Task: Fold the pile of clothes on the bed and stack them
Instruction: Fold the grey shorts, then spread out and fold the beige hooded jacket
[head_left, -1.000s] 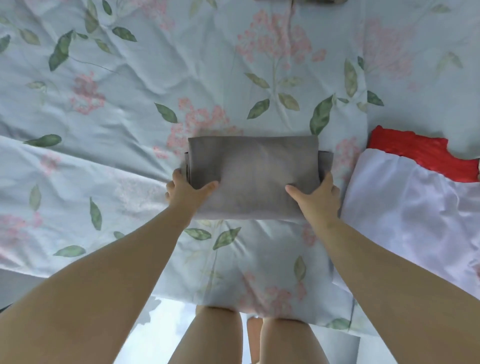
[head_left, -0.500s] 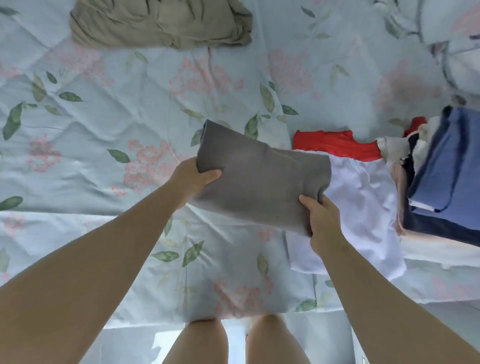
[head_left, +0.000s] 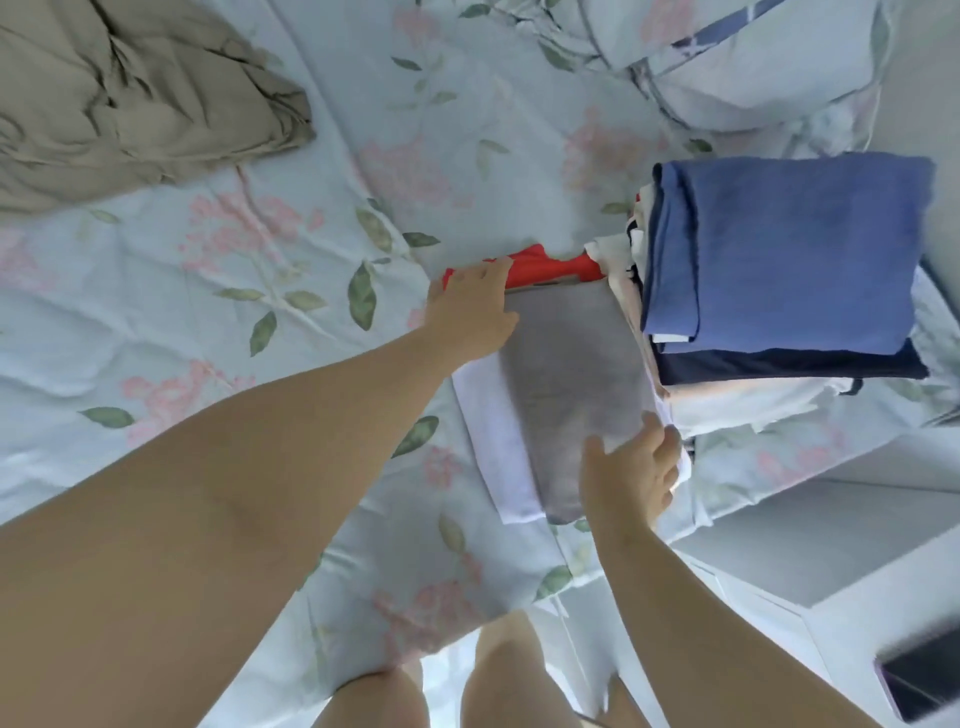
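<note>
— So where's the gray folded garment (head_left: 571, 384)?
— Just left of the blue-topped stack (head_left: 779, 249), lying on a white garment (head_left: 485, 431) and a red garment (head_left: 545, 270).
— And the grip?
— Wide on both. The left hand (head_left: 472, 312) lies flat at its far corner, and the right hand (head_left: 628, 467) touches its near end with fingers spread.

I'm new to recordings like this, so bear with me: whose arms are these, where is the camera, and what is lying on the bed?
No machine: a person wears a head camera looking down at their own arms. The left hand and right hand rest, fingers fairly straight, on the ends of a folded grey garment lying on a white garment; red fabric shows beyond. Beside it stands a folded stack topped in blue. A crumpled beige cloth lies on the floral bedspread.
</note>
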